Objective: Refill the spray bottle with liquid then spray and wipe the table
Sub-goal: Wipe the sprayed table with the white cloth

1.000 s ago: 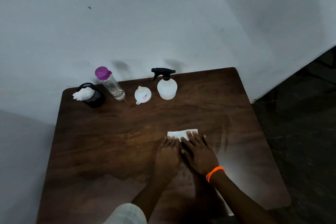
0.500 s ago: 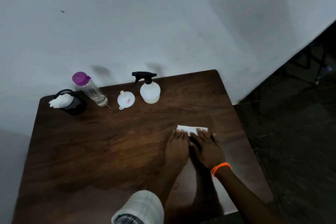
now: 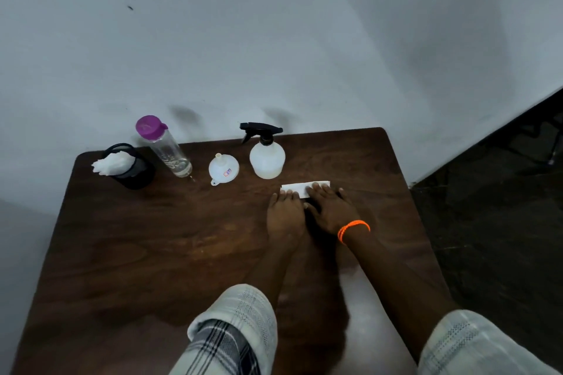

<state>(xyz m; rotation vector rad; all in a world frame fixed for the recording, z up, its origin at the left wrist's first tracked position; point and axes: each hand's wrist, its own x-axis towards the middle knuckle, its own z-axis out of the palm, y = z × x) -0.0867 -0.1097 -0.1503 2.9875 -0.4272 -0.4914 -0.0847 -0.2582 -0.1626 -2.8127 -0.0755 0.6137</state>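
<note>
Tissue (image 3: 300, 186) lies flat under both hands' fingers (image 3: 318, 189), near spray bottle (image 3: 267, 158).

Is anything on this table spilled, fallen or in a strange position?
Only the funnel lies mouth-down instead of in use. The spray bottle and purple-capped bottle stand upright, and no spill shows.

Along the back of the worktop (image 3: 152, 253) stand, left to right, a tissue holder (image 3: 129, 166), water bottle (image 3: 166, 148), funnel (image 3: 223, 168) and spray bottle (image 3: 266, 155), with a folded cloth (image 3: 300, 186) just before the last.
</note>
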